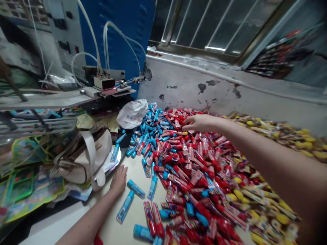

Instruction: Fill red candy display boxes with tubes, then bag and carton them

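My right hand (198, 123) stretches over the back of a pile of red-capped tubes (201, 158) with pinkish printed bodies. Its fingers are apart and point left, and nothing shows between them; I cannot tell whether the fingertips touch the tubes. My left hand (119, 178) lies on the pale tabletop (135, 167) at its left side, fingers loosely spread and holding nothing. Close to it are a few loose blue tubes (136, 189). More blue tubes (145, 127) are heaped at the back left of the red pile, and some are mixed among the red ones.
Yellow-capped tubes (260, 204) spread along the right. A beige handbag (81, 156) stands left of my left hand, near a white plastic bag (133, 114). A machine with hoses (103, 82) juts in at the back left, before a peeling wall (184, 86).
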`<state>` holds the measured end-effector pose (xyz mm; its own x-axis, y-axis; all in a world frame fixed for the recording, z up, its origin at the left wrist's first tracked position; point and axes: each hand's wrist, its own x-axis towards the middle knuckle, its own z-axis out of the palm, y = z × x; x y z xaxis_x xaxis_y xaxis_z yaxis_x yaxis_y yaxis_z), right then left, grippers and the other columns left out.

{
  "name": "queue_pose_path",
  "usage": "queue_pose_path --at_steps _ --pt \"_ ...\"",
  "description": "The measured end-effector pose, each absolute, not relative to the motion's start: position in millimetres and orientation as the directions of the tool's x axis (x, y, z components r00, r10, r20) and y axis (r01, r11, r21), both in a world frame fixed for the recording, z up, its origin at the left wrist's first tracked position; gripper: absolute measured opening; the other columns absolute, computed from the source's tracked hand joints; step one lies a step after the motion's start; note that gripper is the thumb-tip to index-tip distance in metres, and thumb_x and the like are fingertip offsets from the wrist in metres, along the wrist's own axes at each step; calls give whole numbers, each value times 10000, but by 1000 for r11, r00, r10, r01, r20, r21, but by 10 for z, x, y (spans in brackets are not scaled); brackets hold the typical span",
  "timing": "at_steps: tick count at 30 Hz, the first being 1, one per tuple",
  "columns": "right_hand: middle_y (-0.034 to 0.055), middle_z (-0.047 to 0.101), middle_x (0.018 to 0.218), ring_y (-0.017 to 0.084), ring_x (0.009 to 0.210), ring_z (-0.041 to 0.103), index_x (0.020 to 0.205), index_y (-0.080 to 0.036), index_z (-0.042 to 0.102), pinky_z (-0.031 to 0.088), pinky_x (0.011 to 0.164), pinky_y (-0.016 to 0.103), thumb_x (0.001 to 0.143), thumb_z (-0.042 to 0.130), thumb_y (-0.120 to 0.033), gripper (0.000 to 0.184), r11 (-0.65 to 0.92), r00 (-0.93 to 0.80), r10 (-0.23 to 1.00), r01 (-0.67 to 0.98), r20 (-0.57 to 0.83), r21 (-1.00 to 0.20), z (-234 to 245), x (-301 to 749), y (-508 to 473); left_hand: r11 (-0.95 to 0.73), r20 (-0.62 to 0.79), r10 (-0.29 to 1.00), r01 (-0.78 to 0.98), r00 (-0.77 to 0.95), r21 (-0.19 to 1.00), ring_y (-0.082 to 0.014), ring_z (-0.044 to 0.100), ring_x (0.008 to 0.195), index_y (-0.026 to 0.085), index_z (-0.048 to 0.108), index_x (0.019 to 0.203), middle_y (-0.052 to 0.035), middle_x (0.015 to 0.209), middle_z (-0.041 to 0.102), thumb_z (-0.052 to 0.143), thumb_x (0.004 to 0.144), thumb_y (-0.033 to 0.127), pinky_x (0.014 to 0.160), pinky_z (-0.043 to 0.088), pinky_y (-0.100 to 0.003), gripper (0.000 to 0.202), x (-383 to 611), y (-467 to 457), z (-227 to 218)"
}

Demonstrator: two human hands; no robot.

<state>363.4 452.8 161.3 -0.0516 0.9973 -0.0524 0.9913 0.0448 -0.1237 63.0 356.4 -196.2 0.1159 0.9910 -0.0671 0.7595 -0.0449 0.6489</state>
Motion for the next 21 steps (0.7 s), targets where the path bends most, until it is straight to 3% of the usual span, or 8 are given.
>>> queue_pose_path --at_steps 1,6,10,15,21 --pt "41 698 735 81 603 613 875 -81 740 407 668 254 753 661 -412 362 28 -38 988 998 -152 -65 1536 3589 4796 -38 -88 989 777 119 629 -293 388 1353 135 549 1316 -176 1462 420 400 881 128 1095 336 -441 459 633 3596 -1987" --pt "147 649 1213 266 1034 645 1168 -145 654 472 875 331 809 634 -506 509 -37 27 991 996 -133 -77 1001 3461 5787 -32 -215 970 935 114 353 -281 372 1370 212 418 1440 -113 1532 339 309 905 75 1064 384 -438 563 710 3634 -1987" --pt "145 603 1296 290 1202 561 1292 -138 573 434 973 346 876 519 -541 581 -61 49 988 995 -144 -77 521 3516 6367 -79 -237 964 978 125 192 -254 370 1377 229 385 1456 -101 1524 359 291 855 -15 1069 387 -407 656 784 3639 -1950" --pt "150 515 1394 272 1300 466 1380 -133 482 370 1044 338 914 459 -495 591 -30 23 993 998 -113 -60 42 3551 7049 -66 -300 947 984 115 168 -242 390 1369 270 382 1447 -83 1517 371 292 835 -13 1070 398 -408 679 800 3662 -1985" --pt "145 492 1407 271 1322 427 1393 -155 458 346 1064 375 937 396 -479 562 53 -60 992 997 -107 -64 -469 3322 7758 -83 -211 970 983 117 164 -252 463 1315 344 430 1409 -36 1489 422 388 789 26 1025 449 -399 698 775 3577 -2231"
